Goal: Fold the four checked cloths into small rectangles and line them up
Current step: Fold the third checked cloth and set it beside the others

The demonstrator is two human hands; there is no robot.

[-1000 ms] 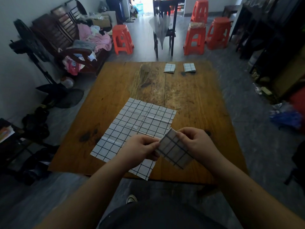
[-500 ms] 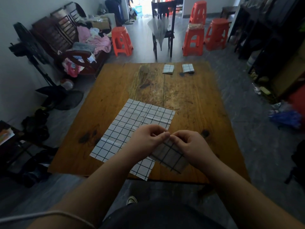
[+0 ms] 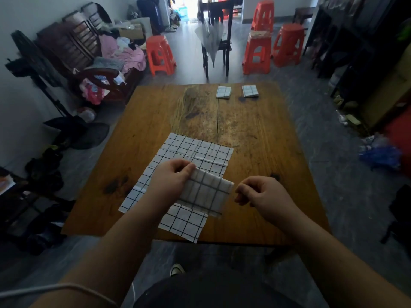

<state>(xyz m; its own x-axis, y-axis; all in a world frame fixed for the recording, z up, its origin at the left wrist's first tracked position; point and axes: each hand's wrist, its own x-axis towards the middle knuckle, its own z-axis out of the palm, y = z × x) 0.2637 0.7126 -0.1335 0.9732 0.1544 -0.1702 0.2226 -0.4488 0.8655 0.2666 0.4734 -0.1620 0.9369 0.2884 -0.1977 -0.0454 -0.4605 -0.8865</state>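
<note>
— Checked cloths are spread over the table (image 3: 255,134): two folded rectangles (image 3: 223,92) (image 3: 250,90) are laid side by side at the far edge, one open cloth (image 3: 191,150) is lying flat near the front, and a part-folded cloth (image 3: 205,192) is held just above it.

— How is it gripped?

— Its left edge is pinched by the left hand (image 3: 172,174); the right hand (image 3: 260,192) is kept just beside its right corner, fingers curled, nothing held.

— How should it be handled?

— Thin, light, limp fabric is judged likely; creases can be pressed in, and corners and folded edges are best taken.
</note>
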